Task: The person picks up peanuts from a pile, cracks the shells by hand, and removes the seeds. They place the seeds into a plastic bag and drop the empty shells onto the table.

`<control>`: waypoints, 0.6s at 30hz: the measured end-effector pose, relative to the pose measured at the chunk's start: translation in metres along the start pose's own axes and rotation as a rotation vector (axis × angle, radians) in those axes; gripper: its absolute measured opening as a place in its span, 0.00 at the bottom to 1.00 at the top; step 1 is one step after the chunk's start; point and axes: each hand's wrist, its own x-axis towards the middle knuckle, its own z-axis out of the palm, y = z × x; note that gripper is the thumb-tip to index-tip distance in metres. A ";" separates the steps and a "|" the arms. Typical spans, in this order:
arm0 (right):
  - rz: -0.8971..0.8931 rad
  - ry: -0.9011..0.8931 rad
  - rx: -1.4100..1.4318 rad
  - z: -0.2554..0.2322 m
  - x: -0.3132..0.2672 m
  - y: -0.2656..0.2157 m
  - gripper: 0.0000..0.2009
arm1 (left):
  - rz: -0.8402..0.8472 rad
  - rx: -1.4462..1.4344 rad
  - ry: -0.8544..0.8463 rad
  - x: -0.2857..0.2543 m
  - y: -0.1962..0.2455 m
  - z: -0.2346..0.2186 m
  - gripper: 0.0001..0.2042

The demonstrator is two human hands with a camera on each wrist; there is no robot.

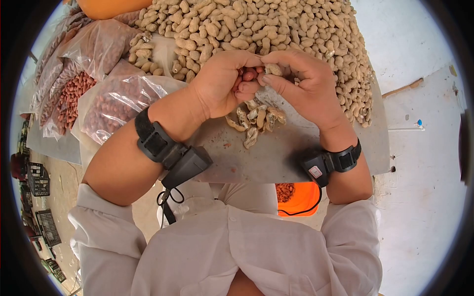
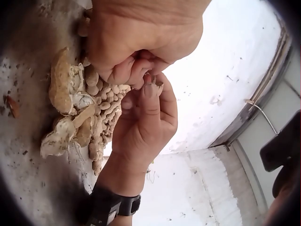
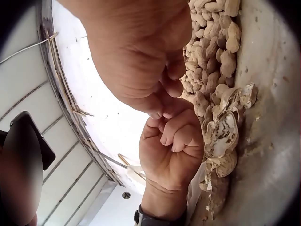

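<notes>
My left hand (image 1: 217, 81) curls around several red peanut kernels (image 1: 249, 75), which show between its thumb and bent fingers. Close against it, my right hand (image 1: 311, 86) pinches a piece of peanut shell (image 1: 273, 70) between thumb and fingers. The fingertips of both hands meet, and in the right wrist view the left hand's fingers (image 3: 181, 132) fold into the palm. Below the hands, broken empty shells (image 1: 256, 118) lie in a small heap on the grey tabletop (image 1: 237, 158).
A large pile of unshelled peanuts (image 1: 237, 27) spreads across the back of the table. Clear plastic bags (image 1: 121, 106) of red kernels stand at the left. An orange container (image 1: 308, 197) with reddish bits sits below the front edge. A white wall (image 1: 419, 148) borders the right side.
</notes>
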 end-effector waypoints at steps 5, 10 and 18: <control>0.101 -0.009 0.024 -0.001 0.000 -0.006 0.08 | -0.033 0.100 0.004 -0.003 0.003 0.004 0.06; 0.197 -0.059 0.153 -0.006 -0.001 0.008 0.07 | 0.064 0.068 0.004 0.002 0.004 -0.002 0.10; 0.271 -0.394 0.122 -0.011 -0.002 0.012 0.07 | 0.173 0.053 0.109 -0.001 0.012 0.001 0.12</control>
